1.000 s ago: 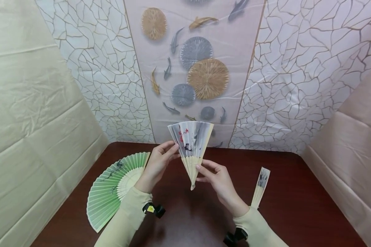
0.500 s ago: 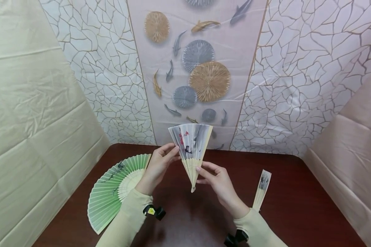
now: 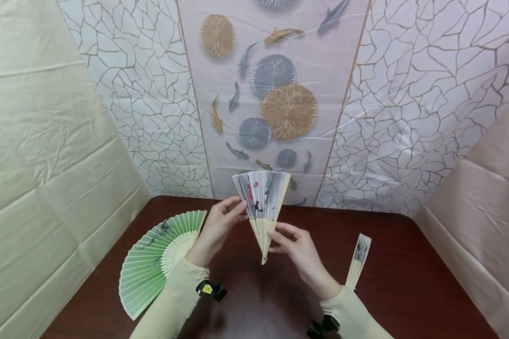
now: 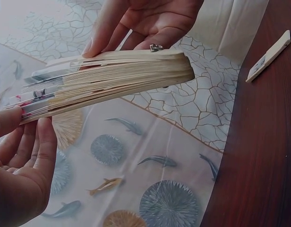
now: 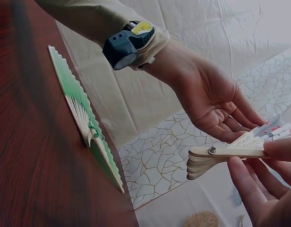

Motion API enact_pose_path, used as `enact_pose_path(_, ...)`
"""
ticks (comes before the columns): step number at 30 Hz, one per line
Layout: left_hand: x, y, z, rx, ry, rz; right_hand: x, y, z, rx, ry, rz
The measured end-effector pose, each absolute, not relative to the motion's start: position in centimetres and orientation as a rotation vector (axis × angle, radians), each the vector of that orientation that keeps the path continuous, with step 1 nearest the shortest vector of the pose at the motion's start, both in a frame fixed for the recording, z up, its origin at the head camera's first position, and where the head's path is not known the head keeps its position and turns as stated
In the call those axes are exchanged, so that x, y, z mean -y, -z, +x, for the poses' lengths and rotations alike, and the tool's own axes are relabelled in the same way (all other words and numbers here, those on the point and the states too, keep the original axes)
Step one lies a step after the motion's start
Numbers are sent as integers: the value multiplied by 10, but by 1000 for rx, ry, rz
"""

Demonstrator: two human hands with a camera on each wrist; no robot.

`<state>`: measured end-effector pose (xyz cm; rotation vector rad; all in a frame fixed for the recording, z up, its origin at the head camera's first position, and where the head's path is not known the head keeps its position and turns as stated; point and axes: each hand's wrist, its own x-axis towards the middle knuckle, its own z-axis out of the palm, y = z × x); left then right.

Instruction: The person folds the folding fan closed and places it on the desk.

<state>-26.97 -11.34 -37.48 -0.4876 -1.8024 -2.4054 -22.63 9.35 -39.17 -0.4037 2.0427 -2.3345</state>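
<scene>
A folding fan (image 3: 263,202), grey-white with red blossoms and pale wooden ribs, is held partly spread above the table. My left hand (image 3: 221,226) pinches its left edge, thumb in front and fingers behind. On the other side my right hand (image 3: 294,245) grips the right outer rib low down, close to the pivot. A small metal rivet (image 4: 156,48) joins the ribs at the narrow end. In the right wrist view the ribs (image 5: 207,161) lie stacked tightly at the pivot and part toward the leaf.
An open green fan (image 3: 152,263) lies on the dark red table (image 3: 407,282) at the left, partly behind the left forearm. At the right lies a folded fan (image 3: 358,259) with a grey print. Cloth (image 3: 152,117) hangs behind and at both sides.
The fan in my hands has narrowed slightly, its two top corners drawing closer together. Both hands keep their hold, and the camera view has shifted a little.
</scene>
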Motion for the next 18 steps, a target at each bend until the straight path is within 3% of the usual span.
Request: enact_pose_path(18,105,373,-269,1840,2414,-468,-96,395,-228,-2036,2307,-393)
